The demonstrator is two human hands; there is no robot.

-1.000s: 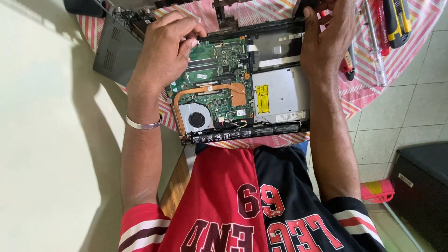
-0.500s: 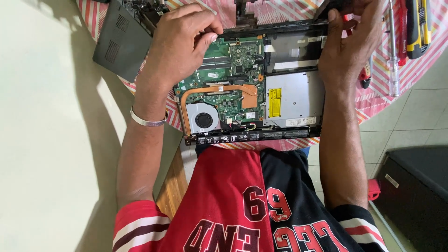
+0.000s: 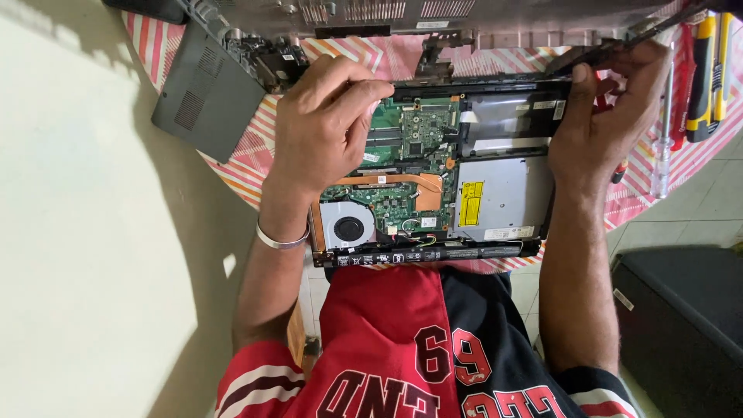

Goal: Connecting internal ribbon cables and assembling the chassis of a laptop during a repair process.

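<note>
On the table: we see an opened laptop (image 3: pixel 433 186) lying on a red-and-white striped cloth (image 3: pixel 248 155), with its inner parts facing up.
Left hand: our left hand (image 3: pixel 321 131) rests on the upper left part of the laptop, fingers bent and pressed together near the green circuit board (image 3: pixel 410 139) — whether they pinch something, we cannot tell.
Right hand: our right hand (image 3: pixel 611 116) holds the upper right corner of the laptop frame, thumb on the inner side, fingers closed around the edge.
Inside the laptop: a round fan (image 3: pixel 348 228) sits at the lower left, a copper pipe (image 3: pixel 410 184) runs above it, and a silver drive (image 3: pixel 499 201) is at the right.
Beside the laptop: a grey cover panel (image 3: pixel 205 97) lies at the left; a screwdriver (image 3: pixel 663 147) and a yellow-black tool (image 3: pixel 708 73) lie at the right — both apart from our hands.
</note>
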